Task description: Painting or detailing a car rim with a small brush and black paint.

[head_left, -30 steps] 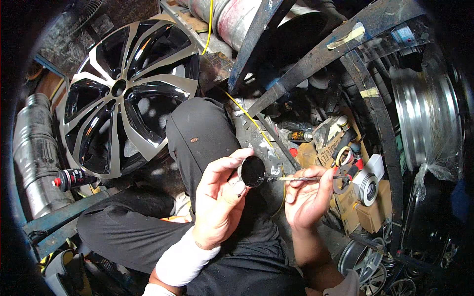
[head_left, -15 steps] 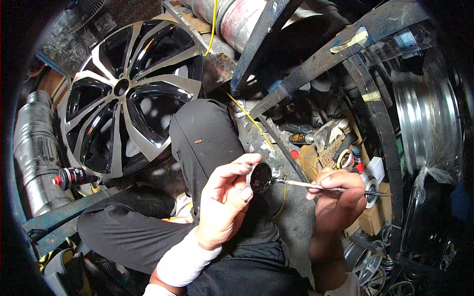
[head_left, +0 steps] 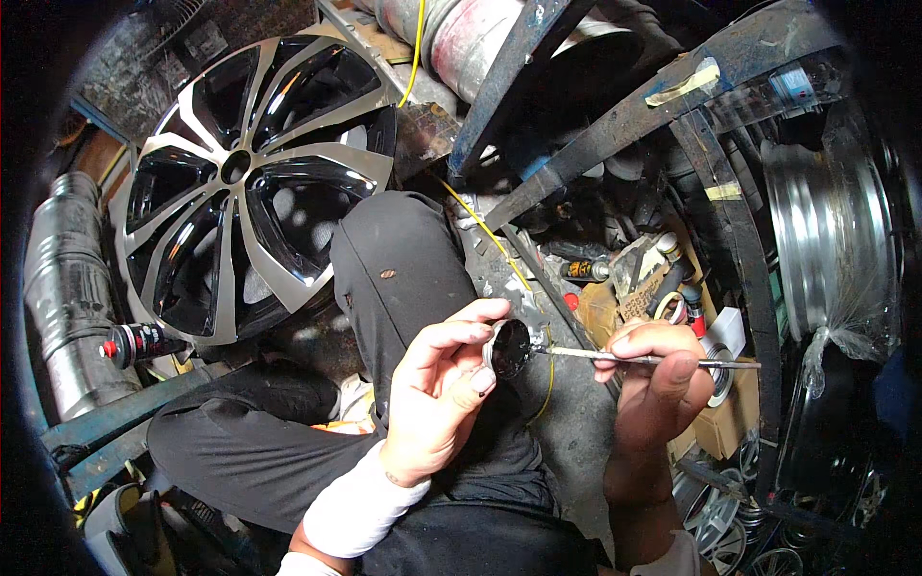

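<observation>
My left hand (head_left: 444,384) is closed around a small round cup (head_left: 509,349) that is dark inside, its opening tilted toward the right. Between the thumb and fingers of my right hand (head_left: 663,379) lies a thin paintbrush (head_left: 576,354), held nearly level. Its dark tip is at the right rim of the cup; whether it touches the rim I cannot tell. Beyond my knee, on the left, a large wheel rim (head_left: 237,169) with black and silver spokes lies face up.
A black spray can (head_left: 144,343) with a red nozzle lies beside the wheel rim. Blue metal frame bars (head_left: 615,144) cross the upper right. A plastic-wrapped silver rim (head_left: 816,235) stands at the right. Cardboard boxes (head_left: 727,418) and a yellow cable (head_left: 490,233) are nearby.
The paintbrush has turned slightly in my right hand, its back end now a little higher. My left hand and the cup have hardly moved.
</observation>
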Action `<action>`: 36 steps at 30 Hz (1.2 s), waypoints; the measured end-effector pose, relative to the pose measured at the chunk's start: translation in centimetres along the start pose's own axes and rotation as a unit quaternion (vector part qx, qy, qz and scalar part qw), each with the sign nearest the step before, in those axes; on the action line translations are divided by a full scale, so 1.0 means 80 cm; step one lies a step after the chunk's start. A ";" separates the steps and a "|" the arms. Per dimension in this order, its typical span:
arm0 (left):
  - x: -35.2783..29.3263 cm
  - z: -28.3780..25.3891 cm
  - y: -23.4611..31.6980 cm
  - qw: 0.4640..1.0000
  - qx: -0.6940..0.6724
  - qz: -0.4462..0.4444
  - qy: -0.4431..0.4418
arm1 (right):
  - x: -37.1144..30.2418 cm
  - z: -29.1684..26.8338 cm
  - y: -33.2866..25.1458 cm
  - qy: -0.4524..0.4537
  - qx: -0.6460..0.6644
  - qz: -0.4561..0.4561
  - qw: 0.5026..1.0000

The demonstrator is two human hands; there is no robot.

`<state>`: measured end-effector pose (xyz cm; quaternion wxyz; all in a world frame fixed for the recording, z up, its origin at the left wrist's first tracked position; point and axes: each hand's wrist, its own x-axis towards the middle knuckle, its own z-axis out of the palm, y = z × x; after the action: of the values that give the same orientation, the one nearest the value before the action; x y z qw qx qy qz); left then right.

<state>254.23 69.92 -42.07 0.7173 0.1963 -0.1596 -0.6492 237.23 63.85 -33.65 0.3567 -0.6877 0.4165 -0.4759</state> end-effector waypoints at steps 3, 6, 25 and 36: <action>0.000 0.000 0.001 1.000 0.013 0.007 -0.002 | -0.001 -0.001 0.002 0.009 0.033 0.023 0.999; 0.002 0.000 0.000 1.000 0.012 0.015 -0.008 | -0.002 -0.004 0.004 0.025 0.077 0.065 0.995; -0.001 -0.002 0.001 1.000 -0.010 0.006 -0.002 | 0.000 -0.007 0.028 0.066 0.178 0.107 0.976; -0.003 -0.002 0.002 1.000 -0.013 -0.007 0.003 | -0.005 -0.002 0.030 0.082 0.202 0.123 0.968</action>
<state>254.43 70.17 -42.13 0.7157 0.1900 -0.1477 -0.6557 236.42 63.21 -35.89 0.5091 -0.5032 0.4208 -0.5572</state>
